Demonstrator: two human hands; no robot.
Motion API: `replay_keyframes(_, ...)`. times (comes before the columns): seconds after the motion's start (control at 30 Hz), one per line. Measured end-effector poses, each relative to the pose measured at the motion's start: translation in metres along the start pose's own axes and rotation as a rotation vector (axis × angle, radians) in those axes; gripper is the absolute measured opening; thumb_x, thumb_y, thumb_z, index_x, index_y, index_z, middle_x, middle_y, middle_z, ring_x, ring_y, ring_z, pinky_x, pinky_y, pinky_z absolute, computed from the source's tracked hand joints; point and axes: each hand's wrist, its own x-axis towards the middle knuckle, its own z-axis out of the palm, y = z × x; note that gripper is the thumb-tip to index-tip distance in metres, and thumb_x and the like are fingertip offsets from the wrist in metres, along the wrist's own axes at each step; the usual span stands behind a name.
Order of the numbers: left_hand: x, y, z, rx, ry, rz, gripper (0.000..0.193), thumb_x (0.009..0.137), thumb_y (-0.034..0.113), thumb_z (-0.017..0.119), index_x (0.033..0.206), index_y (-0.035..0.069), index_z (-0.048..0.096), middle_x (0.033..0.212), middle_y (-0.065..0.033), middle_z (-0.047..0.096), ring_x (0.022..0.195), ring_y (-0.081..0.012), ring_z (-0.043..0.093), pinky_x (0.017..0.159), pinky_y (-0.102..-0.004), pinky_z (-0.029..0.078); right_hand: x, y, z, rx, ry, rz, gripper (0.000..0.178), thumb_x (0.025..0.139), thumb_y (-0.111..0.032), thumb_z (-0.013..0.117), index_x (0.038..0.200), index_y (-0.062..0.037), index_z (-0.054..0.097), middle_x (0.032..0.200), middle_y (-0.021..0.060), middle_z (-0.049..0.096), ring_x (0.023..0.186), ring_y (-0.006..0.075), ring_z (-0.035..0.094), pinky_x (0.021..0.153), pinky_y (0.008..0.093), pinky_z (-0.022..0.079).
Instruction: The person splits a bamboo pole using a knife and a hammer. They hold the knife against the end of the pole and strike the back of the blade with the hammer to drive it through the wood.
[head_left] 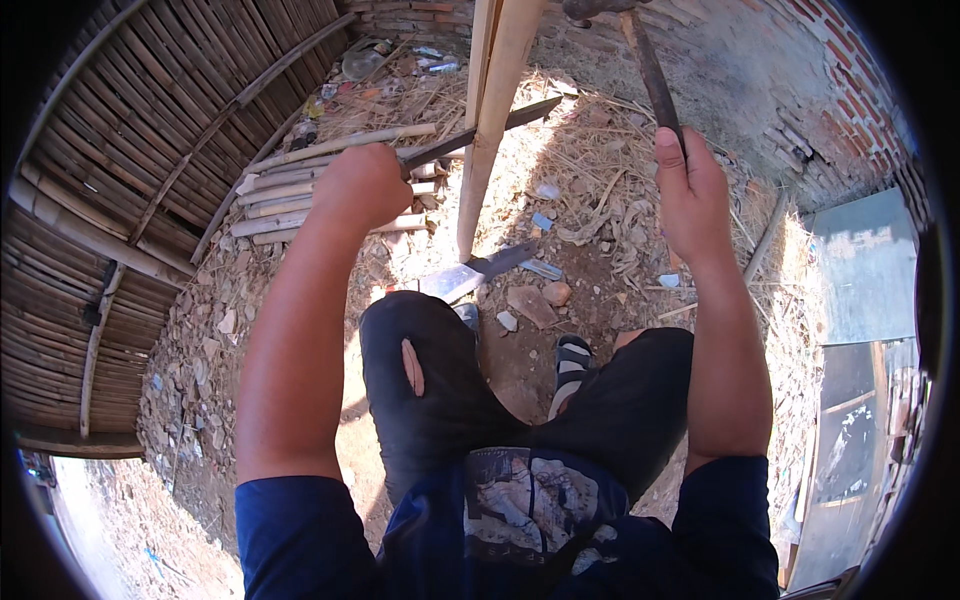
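An upright bamboo pole [497, 130] stands in front of me, with a lengthwise gap running down its upper part. My left hand [362, 188] is closed round the handle of a long dark knife [532, 113]. Its blade crosses the pole and appears to sit in that gap, the tip showing on the far right side. On the right, my right hand [692, 195] grips the handle of a hammer [655, 80], held up so that its head is at the top edge of the view, apart from the knife. The pole's foot meets a pale flat slab [450, 283] on the ground.
Cut bamboo lengths [285, 208] lie stacked left of the pole. A slatted bamboo wall [130, 150] rises on the left, a worn brick wall [760, 70] at the back right. Stones [530, 305], straw and litter cover the ground. Grey panels [865, 270] lean at the right.
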Motion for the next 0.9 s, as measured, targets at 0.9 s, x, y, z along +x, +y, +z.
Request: replay_keyframes(0.9,-0.006,0.005,-0.016,0.038,-0.095,-0.092,0.032,0.084,0.020,0.064,0.110,0.007,0.076,0.112,-0.0184,0.074,0.105,-0.0369,0.071,0.092,-0.0464,0.057,0.006,0.027,0.026,-0.059,-0.021,0.030,0.053,0.107,-0.052,0.050,0.094,-0.0017,0.060,0.071,0.0112,0.061,0.065,0.0258,0.059,0.064,0.0407,0.046)
